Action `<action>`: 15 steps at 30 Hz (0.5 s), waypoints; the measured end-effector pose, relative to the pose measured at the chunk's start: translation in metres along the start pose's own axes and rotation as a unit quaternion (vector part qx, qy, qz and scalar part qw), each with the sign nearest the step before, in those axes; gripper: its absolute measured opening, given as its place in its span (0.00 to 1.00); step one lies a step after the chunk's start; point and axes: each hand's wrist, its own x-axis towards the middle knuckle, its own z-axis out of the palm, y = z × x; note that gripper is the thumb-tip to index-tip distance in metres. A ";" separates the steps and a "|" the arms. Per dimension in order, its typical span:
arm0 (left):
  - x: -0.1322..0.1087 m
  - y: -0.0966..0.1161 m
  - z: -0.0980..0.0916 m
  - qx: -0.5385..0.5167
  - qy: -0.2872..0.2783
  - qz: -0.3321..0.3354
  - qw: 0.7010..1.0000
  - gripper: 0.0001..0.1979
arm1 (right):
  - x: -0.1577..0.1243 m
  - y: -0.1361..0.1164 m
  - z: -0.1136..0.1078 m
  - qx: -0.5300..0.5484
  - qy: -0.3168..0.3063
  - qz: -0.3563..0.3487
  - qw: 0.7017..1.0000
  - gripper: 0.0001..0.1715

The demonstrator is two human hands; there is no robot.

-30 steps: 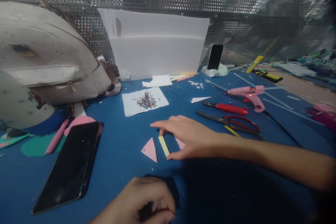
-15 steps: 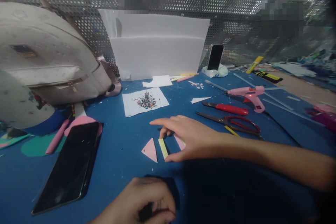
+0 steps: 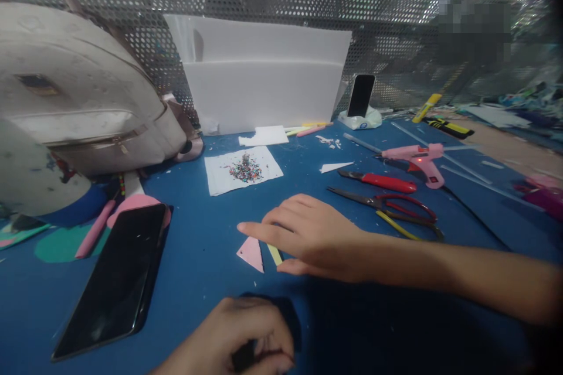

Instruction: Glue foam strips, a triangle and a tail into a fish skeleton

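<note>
While your left hand (image 3: 246,328) sits curled, its contents hidden, your right hand (image 3: 319,240) partly covers the yellow strip (image 3: 275,255) on the blue table (image 3: 193,316), beside the pink triangle (image 3: 251,255); whether you're gripping that strip, I can't tell.

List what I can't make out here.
All in the head view:
Yellow strip: upper end hidden by the right hand.
Left hand: anything inside hidden by its own curl.
Pale backpack: left side cut off by the picture's edge.
Coloured specks: too small to identify singly.
</note>
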 end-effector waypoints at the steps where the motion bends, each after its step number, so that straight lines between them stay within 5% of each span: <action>1: 0.000 0.000 0.001 -0.005 0.002 0.002 1.000 0.12 | 0.000 0.000 0.000 -0.004 0.006 -0.003 1.000 0.43; 4: 0.001 0.000 0.001 -0.017 -0.002 0.006 1.000 0.10 | 0.001 0.001 0.001 0.004 0.012 -0.005 1.000 0.43; 9: -0.001 0.003 0.000 -0.014 0.001 -0.003 1.000 0.09 | 0.000 0.007 0.012 0.053 -0.003 0.048 0.997 0.56; 15: -0.001 0.000 -0.001 -0.004 -0.005 0.005 1.000 0.10 | -0.005 0.016 0.012 0.136 -0.023 0.076 0.988 0.52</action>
